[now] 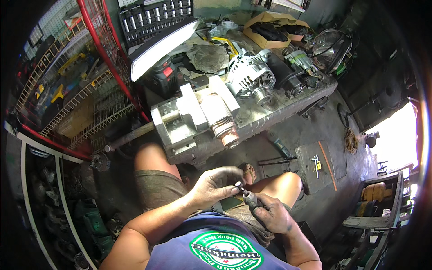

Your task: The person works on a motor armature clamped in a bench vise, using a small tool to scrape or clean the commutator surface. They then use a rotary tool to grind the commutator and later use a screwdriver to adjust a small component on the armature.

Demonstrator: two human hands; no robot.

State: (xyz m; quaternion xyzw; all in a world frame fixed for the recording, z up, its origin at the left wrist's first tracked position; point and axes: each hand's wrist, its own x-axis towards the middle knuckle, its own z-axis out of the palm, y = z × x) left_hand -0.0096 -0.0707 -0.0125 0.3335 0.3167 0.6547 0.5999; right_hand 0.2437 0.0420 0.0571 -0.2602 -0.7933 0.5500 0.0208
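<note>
We see the relation that matters in the narrow space between the two hands, held over the lap. The right hand (273,215) is wrapped around a dark handheld tool (250,200) with a grey metallic collar, and the tool's long axis slants from that palm up and leftward, away from the body. Its nose points at the left hand (213,186), where thumb and fingers are closed on a small piece (238,183) with a pale, bright end. So the piece lies ahead and to the left of the right hand, just beside the nose of the tool (we cannot tell whether the two touch, as both are tiny and dark there).

Beyond the hands, on the table (270,120), a vise (164,118) carries a motor armature (220,119). We read its long axis as running obliquely toward the lap, with the copper-coloured end overhanging the table's near edge. Of the two hands, the left is nearer to that end, though well apart from it.
</note>
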